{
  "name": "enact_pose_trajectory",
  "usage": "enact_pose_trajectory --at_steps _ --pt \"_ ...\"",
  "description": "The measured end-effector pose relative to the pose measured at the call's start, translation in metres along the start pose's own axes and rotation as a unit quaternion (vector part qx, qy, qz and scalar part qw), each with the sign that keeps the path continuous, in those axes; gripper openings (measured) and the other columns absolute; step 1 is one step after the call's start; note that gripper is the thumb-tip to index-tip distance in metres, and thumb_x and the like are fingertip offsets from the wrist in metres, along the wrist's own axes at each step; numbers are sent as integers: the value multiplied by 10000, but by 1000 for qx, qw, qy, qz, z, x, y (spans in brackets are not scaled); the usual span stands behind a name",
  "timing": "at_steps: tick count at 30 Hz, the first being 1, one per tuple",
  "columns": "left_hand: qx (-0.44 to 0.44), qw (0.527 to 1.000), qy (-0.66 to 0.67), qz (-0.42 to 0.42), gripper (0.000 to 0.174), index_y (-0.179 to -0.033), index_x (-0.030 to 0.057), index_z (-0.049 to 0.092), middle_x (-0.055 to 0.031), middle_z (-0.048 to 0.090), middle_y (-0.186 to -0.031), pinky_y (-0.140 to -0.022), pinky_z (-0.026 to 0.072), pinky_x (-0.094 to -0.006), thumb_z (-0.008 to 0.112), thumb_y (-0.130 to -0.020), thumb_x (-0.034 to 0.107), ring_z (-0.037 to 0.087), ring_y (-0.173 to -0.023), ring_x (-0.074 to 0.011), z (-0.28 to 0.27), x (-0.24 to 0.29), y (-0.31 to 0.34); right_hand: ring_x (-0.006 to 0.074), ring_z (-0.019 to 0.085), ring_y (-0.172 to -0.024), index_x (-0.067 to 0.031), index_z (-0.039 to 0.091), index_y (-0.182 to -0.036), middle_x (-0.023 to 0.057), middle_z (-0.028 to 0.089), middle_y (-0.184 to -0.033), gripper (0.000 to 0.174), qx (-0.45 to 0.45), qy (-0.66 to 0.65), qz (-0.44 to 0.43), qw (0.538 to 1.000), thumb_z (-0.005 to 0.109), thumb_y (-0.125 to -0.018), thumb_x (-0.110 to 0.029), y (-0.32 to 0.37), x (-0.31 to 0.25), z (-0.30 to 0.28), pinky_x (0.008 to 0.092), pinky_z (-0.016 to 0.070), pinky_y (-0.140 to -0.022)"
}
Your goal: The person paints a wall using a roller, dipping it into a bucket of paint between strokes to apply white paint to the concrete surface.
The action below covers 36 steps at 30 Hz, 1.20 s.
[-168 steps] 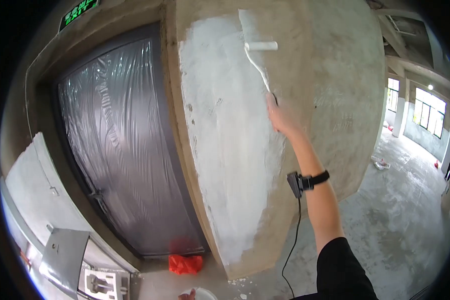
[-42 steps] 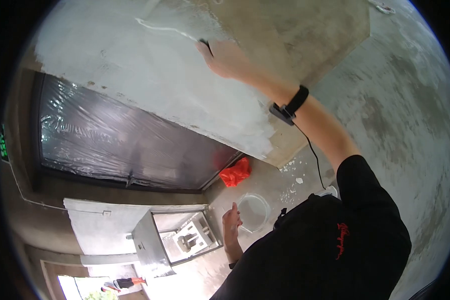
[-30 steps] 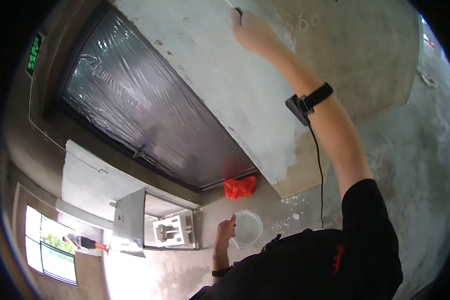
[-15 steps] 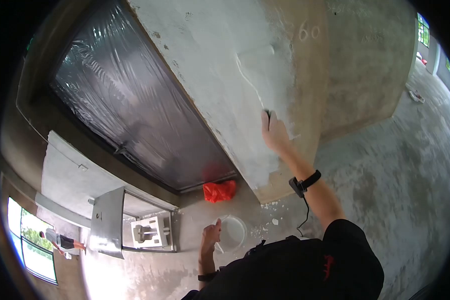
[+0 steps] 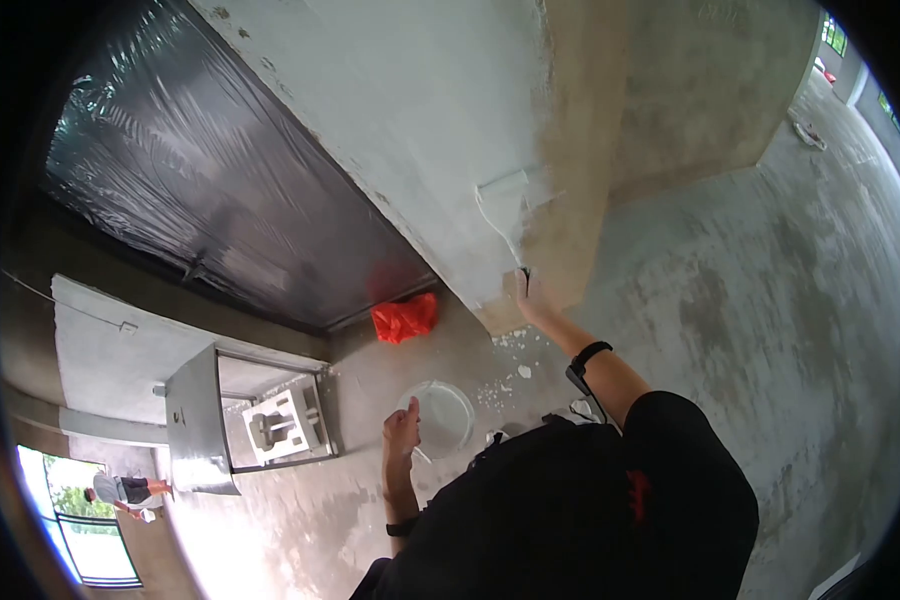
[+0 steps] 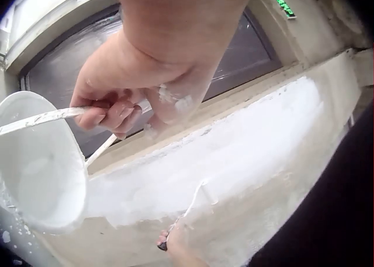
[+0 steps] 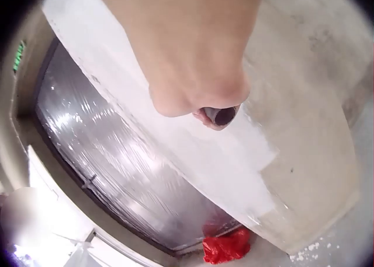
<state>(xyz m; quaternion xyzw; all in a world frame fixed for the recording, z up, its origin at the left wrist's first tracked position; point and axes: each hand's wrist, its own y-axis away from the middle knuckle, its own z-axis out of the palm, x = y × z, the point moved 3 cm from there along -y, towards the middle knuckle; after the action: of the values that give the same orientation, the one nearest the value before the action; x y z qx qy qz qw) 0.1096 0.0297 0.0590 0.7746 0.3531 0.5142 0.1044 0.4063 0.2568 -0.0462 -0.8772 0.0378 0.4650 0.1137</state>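
Note:
My right hand [image 5: 538, 298] grips the dark handle of a paint roller [image 5: 505, 183] low on the partly white wall [image 5: 440, 150]. The roller sleeve lies against the wall near the right border of the white coat. In the right wrist view, the dark handle end [image 7: 224, 116] shows below the curled fingers. At my left side, my left hand [image 5: 402, 430] holds up a white bucket [image 6: 44, 173] by its white bail handle [image 6: 44, 120]. The fingers curl round that handle, and white paint marks the thumb [image 6: 175, 100]. The roller sleeve is out of sight in the right wrist view.
A plastic-covered door [image 5: 240, 170] adjoins the painted wall. On the floor beside it lies a red plastic bag [image 5: 404, 318], with white flakes [image 5: 524, 371] nearby. An open metal cabinet door [image 5: 198, 425] juts out at left. Another person [image 5: 125, 488] is by the far window.
My right hand and the roller have come down from high on the wall to its lower part. My head has tilted down and the left hand with the bucket has come into fuller view.

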Motion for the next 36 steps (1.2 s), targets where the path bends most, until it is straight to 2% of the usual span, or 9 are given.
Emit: enact_pose_trajectory --at_steps 11,14,19,24,27,32,33,35,36 --pt "17 1000 -17 -17 448 -721 37 544 26 375 -525 -415 320 -247 583 -903 444 357 -429 -85 -7 -10 11 493 578 -800 51 551 -933 311 597 -799 505 -159 -38 122 979 348 -976 -409 43 48 22 528 459 -705" --pt "17 1000 -16 -11 476 -691 38 566 -1 440 -541 -424 348 -253 575 -890 471 436 -450 -96 -9 -15 9 489 580 -775 39 557 -893 307 593 -761 504 -177 -26 153 972 349 -974 -413 45 59 18 531 454 -672" --pt "12 1000 -9 -21 476 -678 43 554 2 441 -546 -425 346 -251 582 -887 469 433 -454 -94 -14 -19 12 488 574 -772 31 544 -873 312 589 -767 488 -96 22 113 989 358 -972 -409 51 69 26 539 440 -645" --pt "5 1000 11 -24 455 -704 38 541 10 406 -540 -406 328 -240 591 -896 447 386 -422 -92 -17 -28 12 464 572 -700 30 518 -894 278 573 -717 453 -47 12 48 998 360 -979 -386 40 44 25 508 448 -610" --pt "4 1000 4 -13 460 -700 39 539 11 405 -540 -404 330 -242 584 -899 451 392 -424 -91 -18 -27 7 395 541 -630 22 492 -887 231 517 -675 413 -79 -103 112 985 365 -988 -358 17 21 23 456 437 -598" --pt "6 999 -20 -30 498 -673 23 557 -2 442 -547 -438 347 -252 595 -872 478 424 -465 -92 -21 -23 1 252 472 -593 13 469 -854 166 452 -647 385 53 -140 -63 987 385 -989 -338 -31 -74 -25 397 394 -573" --pt "3 1000 -13 -24 498 -673 23 557 -2 442 -547 -438 347 -252 595 -872 478 424 -465 -92 -21 -22 -3 252 472 -593 13 469 -854 166 452 -647 385 57 -136 -70 987 385 -989 -338 -40 -88 -34 397 394 -573" --pt "1 1000 -12 -18 458 -687 39 533 24 393 -546 -399 311 -237 608 -885 445 377 -433 -74 -23 -24 -11 458 574 -743 57 517 -912 284 566 -760 425 24 -157 -61 985 384 -974 -341 -50 -130 -62 487 431 -623" --pt "-2 1000 -7 -12 458 -687 39 533 24 393 -546 -399 311 -237 608 -885 445 377 -433 -74 -24 -23 -14 458 574 -743 57 517 -912 284 566 -760 425 29 -153 -66 986 384 -974 -341 -56 -144 -73 487 431 -623"
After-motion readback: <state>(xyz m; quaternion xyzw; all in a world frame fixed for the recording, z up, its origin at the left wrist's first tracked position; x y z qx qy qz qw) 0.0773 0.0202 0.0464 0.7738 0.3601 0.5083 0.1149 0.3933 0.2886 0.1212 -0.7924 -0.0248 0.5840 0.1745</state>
